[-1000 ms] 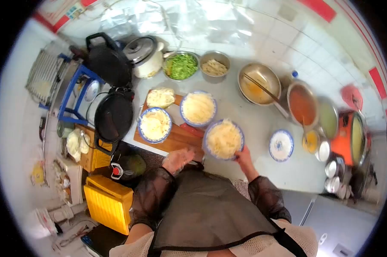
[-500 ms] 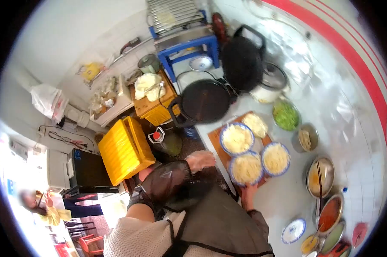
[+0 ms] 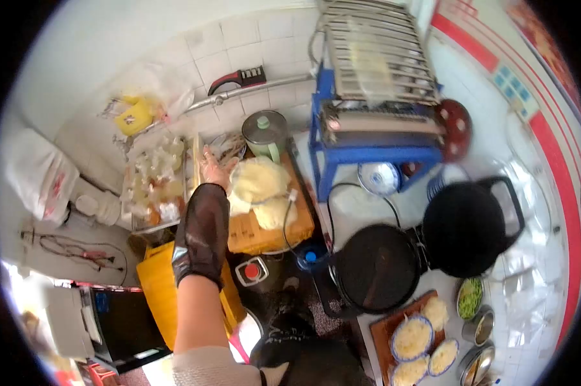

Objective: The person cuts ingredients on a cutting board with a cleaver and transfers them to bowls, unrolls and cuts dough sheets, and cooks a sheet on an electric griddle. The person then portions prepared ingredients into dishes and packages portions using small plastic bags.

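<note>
The left hand point(image 3: 214, 168) reaches out, fingers spread, just beside pale, dough-like mounds point(image 3: 259, 180) on a wooden surface point(image 3: 246, 239); contact is unclear. Grasping one would call for closing fingers. The right hand's state cannot be told.

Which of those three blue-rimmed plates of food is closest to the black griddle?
The upper-left plate, just below the griddle; the second plate sits lower right, and the third plate, cut off by the picture's bottom edge, is farther down.
</note>
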Available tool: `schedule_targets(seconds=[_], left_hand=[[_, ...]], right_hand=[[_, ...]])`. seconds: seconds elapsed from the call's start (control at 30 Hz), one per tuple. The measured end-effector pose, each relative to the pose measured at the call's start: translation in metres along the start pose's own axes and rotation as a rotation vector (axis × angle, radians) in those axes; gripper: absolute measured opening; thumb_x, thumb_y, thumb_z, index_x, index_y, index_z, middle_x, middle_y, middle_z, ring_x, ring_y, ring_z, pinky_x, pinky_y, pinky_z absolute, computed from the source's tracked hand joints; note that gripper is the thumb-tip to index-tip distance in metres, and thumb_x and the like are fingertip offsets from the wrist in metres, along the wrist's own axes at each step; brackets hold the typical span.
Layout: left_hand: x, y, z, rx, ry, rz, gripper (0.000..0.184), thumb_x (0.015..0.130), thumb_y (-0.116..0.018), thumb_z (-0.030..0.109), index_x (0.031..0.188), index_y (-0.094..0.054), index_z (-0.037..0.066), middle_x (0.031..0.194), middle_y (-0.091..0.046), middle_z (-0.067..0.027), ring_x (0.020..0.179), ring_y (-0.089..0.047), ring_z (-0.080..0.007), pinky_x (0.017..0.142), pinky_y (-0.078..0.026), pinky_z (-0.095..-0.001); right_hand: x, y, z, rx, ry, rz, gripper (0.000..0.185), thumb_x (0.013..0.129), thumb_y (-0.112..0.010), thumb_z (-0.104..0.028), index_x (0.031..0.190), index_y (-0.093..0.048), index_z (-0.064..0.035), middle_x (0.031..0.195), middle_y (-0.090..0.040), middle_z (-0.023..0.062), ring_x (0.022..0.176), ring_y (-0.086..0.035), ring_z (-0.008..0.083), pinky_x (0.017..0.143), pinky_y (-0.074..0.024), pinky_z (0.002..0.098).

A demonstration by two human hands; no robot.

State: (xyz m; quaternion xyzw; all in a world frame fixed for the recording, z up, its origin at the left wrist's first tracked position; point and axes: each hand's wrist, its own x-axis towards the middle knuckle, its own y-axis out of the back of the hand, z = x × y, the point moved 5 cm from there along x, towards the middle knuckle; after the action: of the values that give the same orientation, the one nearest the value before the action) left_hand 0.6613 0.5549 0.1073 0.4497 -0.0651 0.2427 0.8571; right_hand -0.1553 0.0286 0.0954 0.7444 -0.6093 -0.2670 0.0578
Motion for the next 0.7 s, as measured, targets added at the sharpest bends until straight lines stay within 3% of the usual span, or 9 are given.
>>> schedule_targets(seconds=[0.07, 0.13, 0.3, 0.4, 0.47, 0.5, 0.57, 0.63, 0.7], left_hand=[[0.060, -0.058, -0.041, -0.133, 0.041, -0.130, 0.097, 0.072, -0.076, 0.037, 0.144, -0.019, 0.004, 0.135, -0.040, -0.0264, 0.126, -0.038, -0.0385, 0.104, -0.033, -0.0412], [0.090, -0.093, -0.072, -0.287, 0.088, -0.280, 0.090, 0.075, -0.074, 0.035, 0.143, -0.022, 0.005, 0.134, -0.043, -0.0247, 0.124, -0.040, -0.0385, 0.104, -0.033, -0.0398], [0.100, -0.043, -0.034, -0.491, 0.217, -0.310, 0.018, 0.085, -0.062, 0.015, 0.098, -0.062, 0.002, 0.089, -0.066, -0.0104, 0.081, -0.060, -0.0221, 0.072, -0.046, -0.0353], [0.046, 0.047, 0.065, -0.848, 0.244, -0.560, 0.008, 0.085, -0.058, 0.003, 0.090, -0.059, 0.009, 0.097, -0.061, -0.0023, 0.093, -0.055, -0.0140, 0.083, -0.045, -0.0313], [0.027, 0.053, 0.074, -0.786, -0.193, -0.620, 0.013, 0.080, -0.063, -0.001, 0.089, -0.062, 0.008, 0.096, -0.060, -0.0037, 0.087, -0.057, -0.0163, 0.080, -0.048, -0.0338], [0.011, 0.070, 0.091, -0.941, -0.064, -0.741, 0.013, 0.080, -0.063, -0.001, 0.090, -0.064, 0.007, 0.098, -0.060, -0.0052, 0.092, -0.057, -0.0173, 0.082, -0.048, -0.0331], [0.005, 0.074, 0.095, -0.836, -0.369, -0.870, 0.026, 0.075, -0.070, 0.003, 0.100, -0.064, 0.007, 0.102, -0.060, -0.0048, 0.091, -0.058, -0.0156, 0.082, -0.048, -0.0321], [0.006, 0.087, 0.089, -1.096, 0.227, -1.034, 0.037, 0.075, -0.072, 0.008, 0.110, -0.060, 0.008, 0.107, -0.060, -0.0044, 0.099, -0.057, -0.0181, 0.089, -0.046, -0.0359], [0.029, 0.047, 0.038, -0.908, 0.202, -0.777, 0.042, 0.080, -0.066, 0.007, 0.120, -0.053, 0.008, 0.120, -0.057, -0.0072, 0.110, -0.053, -0.0195, 0.097, -0.042, -0.0337]], right_hand=[[-0.029, -0.091, -0.061, -0.200, 0.033, -0.196, 0.032, 0.089, -0.056, -0.019, 0.116, -0.052, -0.0026, 0.095, -0.058, 0.0104, 0.075, -0.056, 0.0175, 0.064, -0.0490, 0.0292], [-0.045, -0.193, -0.101, -0.335, 0.459, -0.414, 0.033, 0.089, -0.060, -0.020, 0.115, -0.052, -0.0033, 0.103, -0.059, 0.0105, 0.088, -0.058, 0.0240, 0.076, -0.0479, 0.0349], [-0.140, -0.512, -0.234, -0.109, 0.554, -1.134, 0.031, 0.088, -0.060, -0.006, 0.117, -0.052, -0.0001, 0.103, -0.058, 0.0090, 0.088, -0.056, 0.0127, 0.078, -0.0466, 0.0265], [-0.220, -0.659, -0.322, -0.087, 1.054, -1.204, 0.084, 0.074, -0.074, -0.008, 0.142, -0.024, -0.0050, 0.131, -0.039, 0.0205, 0.120, -0.041, 0.0322, 0.096, -0.0398, 0.0401], [-0.253, -0.705, -0.345, 0.051, 1.046, -1.211, 0.078, 0.074, -0.073, -0.009, 0.139, -0.030, -0.0059, 0.127, -0.043, 0.0209, 0.120, -0.042, 0.0349, 0.097, -0.0386, 0.0418], [-0.270, -0.727, -0.357, 0.120, 1.044, -1.214, 0.075, 0.075, -0.073, -0.010, 0.138, -0.033, -0.0063, 0.125, -0.045, 0.0211, 0.120, -0.042, 0.0363, 0.098, -0.0380, 0.0426], [-0.265, -0.761, -0.315, 0.069, 0.726, -1.437, 0.047, 0.082, -0.063, -0.011, 0.126, -0.046, -0.0046, 0.110, -0.055, 0.0195, 0.107, -0.052, 0.0340, 0.090, -0.0426, 0.0415], [-0.258, -0.728, -0.316, -0.121, 0.816, -1.278, 0.028, 0.088, -0.052, -0.012, 0.114, -0.056, -0.0020, 0.096, -0.062, 0.0186, 0.093, -0.060, 0.0320, 0.081, -0.0466, 0.0409], [-0.223, -0.688, -0.293, -0.121, 0.713, -1.174, 0.027, 0.089, -0.048, -0.010, 0.112, -0.055, 0.0008, 0.095, -0.062, 0.0217, 0.089, -0.062, 0.0336, 0.077, -0.0477, 0.0409]])
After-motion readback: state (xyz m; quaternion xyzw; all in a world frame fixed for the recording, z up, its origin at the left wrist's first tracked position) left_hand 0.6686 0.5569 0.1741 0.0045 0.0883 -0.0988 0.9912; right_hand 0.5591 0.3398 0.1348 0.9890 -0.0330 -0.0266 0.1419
